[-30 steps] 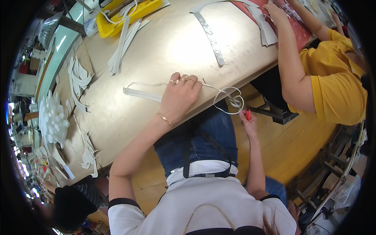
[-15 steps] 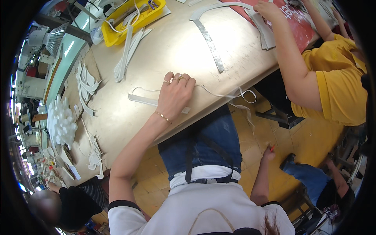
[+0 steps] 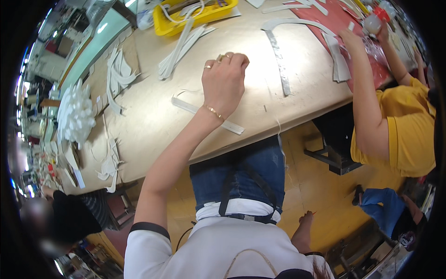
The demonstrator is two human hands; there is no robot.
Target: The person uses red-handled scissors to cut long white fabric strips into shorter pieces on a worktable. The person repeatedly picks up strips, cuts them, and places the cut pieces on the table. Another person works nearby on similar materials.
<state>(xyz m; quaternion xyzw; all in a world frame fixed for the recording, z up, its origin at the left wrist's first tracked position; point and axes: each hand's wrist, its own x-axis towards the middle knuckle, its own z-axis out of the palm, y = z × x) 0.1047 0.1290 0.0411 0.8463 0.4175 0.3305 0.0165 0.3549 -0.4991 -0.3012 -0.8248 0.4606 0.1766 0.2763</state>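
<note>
My left hand (image 3: 226, 83) is raised over the table with its fingers curled in. Whatever it may pinch is hidden by the fingers. Beneath my wrist lies a flat white strip (image 3: 233, 127), slanting across the table. A thin pale cord (image 3: 189, 90) curls beside the strip's far-left end. Another length of white cord (image 3: 279, 132) hangs over the near table edge, to the right. My right hand (image 3: 304, 224) is low at my right side, above the floor and away from the table. It is closed around something small with an orange-red bit showing.
A yellow tray (image 3: 197, 18) with tools stands at the back, next to stacked white strips (image 3: 179, 53). A curved strip (image 3: 281, 60) lies beyond my hand. At right, a person in a yellow top (image 3: 404, 125) works over a red sheet (image 3: 320, 39). White pieces (image 3: 76, 114) pile up left.
My left hand has lifted away from the strip, farther over the table. The cord that looped at the table edge now hangs down over it. My right hand stays low, a bit nearer my body.
</note>
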